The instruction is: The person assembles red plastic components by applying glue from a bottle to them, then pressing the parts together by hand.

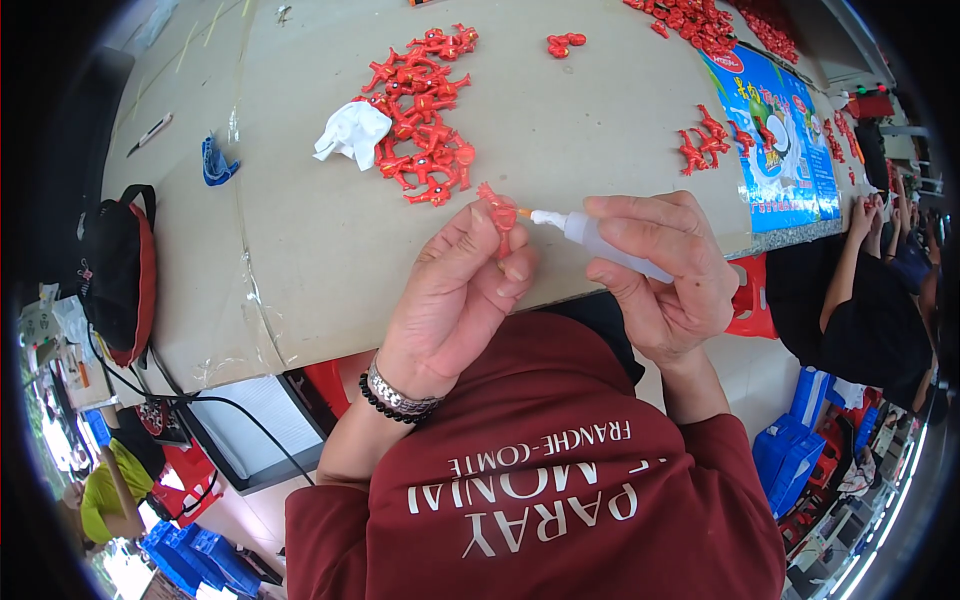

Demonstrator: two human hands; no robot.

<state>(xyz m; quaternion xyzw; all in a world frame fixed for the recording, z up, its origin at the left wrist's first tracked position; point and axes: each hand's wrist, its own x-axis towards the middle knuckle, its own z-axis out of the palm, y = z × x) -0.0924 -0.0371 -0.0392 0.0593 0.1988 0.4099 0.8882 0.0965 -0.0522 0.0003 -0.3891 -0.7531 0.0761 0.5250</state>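
My left hand pinches a small red plastic figure between thumb and fingers, just above the table's near edge. My right hand grips a small translucent squeeze bottle; its white nozzle tip points left and touches the figure. A pile of several similar red figures lies on the cardboard-covered table beyond my hands, beside a crumpled white cloth.
More red figures lie to the right beside a blue printed sheet, others at the far edge. A black and red bag, a pen and a blue strip sit left. Another person is at right.
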